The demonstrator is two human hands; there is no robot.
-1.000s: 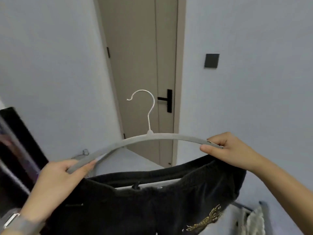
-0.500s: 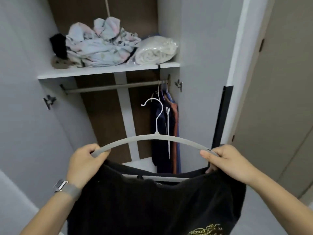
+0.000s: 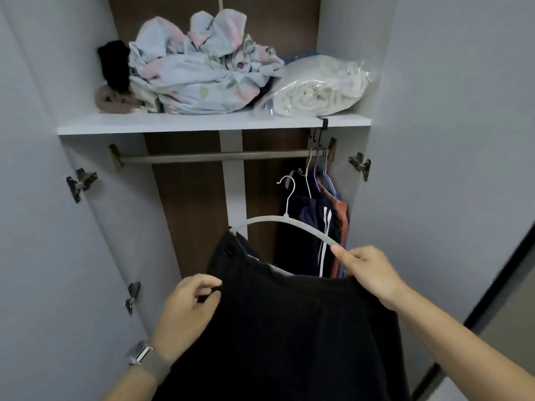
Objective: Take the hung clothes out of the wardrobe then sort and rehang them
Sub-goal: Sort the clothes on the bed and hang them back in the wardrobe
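Fabric of a black garment [image 3: 289, 328] fills the near foreground, draped over a pale grey curved hanger with a white wire hook [image 3: 285, 224]. My left hand [image 3: 191, 305], a grey-strapped watch [image 3: 147, 357] on its wrist, pinches the garment's left edge between thumb and curled fingers. My right hand [image 3: 367, 267] grips the hanger's right arm, thumb on top, holding it in front of the open wardrobe and below the metal rail [image 3: 202, 157]. At the rail's far right end hang dark navy, striped and rust-coloured clothes [image 3: 318, 227]. On the white shelf [image 3: 202, 123] above lie a crumpled pale blue floral bundle [image 3: 199, 73], a black item [image 3: 114, 65] and a clear bag of rolled white cloth [image 3: 321, 88].
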